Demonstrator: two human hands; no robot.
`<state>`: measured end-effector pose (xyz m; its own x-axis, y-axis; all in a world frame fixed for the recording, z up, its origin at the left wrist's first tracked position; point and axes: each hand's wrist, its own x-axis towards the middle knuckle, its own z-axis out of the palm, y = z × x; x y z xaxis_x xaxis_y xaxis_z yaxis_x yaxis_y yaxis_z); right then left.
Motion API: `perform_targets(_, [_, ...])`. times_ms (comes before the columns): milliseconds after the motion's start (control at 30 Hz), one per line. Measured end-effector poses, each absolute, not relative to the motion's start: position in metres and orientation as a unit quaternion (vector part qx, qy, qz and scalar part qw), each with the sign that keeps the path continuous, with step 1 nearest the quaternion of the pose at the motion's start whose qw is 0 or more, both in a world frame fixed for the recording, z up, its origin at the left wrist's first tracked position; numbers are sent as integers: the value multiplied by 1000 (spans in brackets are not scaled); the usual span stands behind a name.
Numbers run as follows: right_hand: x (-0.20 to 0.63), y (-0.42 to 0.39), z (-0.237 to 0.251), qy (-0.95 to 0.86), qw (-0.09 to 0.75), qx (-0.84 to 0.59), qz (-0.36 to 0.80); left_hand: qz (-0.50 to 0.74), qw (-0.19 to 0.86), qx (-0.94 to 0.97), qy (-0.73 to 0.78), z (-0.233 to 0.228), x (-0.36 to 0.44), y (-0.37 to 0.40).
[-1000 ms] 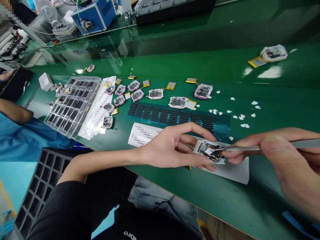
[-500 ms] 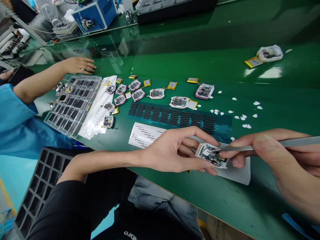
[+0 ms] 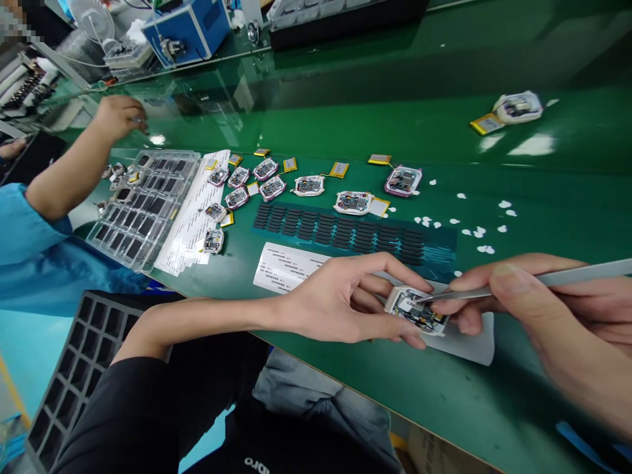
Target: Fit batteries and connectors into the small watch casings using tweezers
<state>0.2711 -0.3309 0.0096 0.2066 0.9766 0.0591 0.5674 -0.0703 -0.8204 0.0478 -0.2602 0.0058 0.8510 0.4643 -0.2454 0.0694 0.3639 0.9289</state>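
My left hand (image 3: pixel 340 299) grips a small white watch-like case (image 3: pixel 419 311) by its edges, its circuit board facing up. In my right hand (image 3: pixel 538 316) is a pair of metal tweezers (image 3: pixel 557 275), pinched between thumb and fingers. The tweezers' tip rests at the board inside the case, by a small pale patch. Whether the tip grips anything is too small to tell. Under both hands lies a white printed sheet (image 3: pixel 289 268), partly covered. Just beyond is a teal strip of black adhesive pieces (image 3: pixel 340 230).
Several open cases with batteries (image 3: pixel 355 202) lie beyond the strip, and another case (image 3: pixel 518 107) sits at far right. White round stickers (image 3: pixel 478 232) are scattered on the green table. At left are a clear tray (image 3: pixel 143 210), a black compartment tray (image 3: pixel 81 355) and a co-worker's arm (image 3: pixel 74 164).
The co-worker's hand has lifted and moved left, away from the clear tray. My hands, the case and the tweezers stay almost in place. The far-right case appears shifted slightly left.
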Motion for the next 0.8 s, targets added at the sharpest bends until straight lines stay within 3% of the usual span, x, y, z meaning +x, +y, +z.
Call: perform_targets(800, [265, -330, 12, -651, 390, -625, 184, 145, 788, 540, 259, 6, 51, -262])
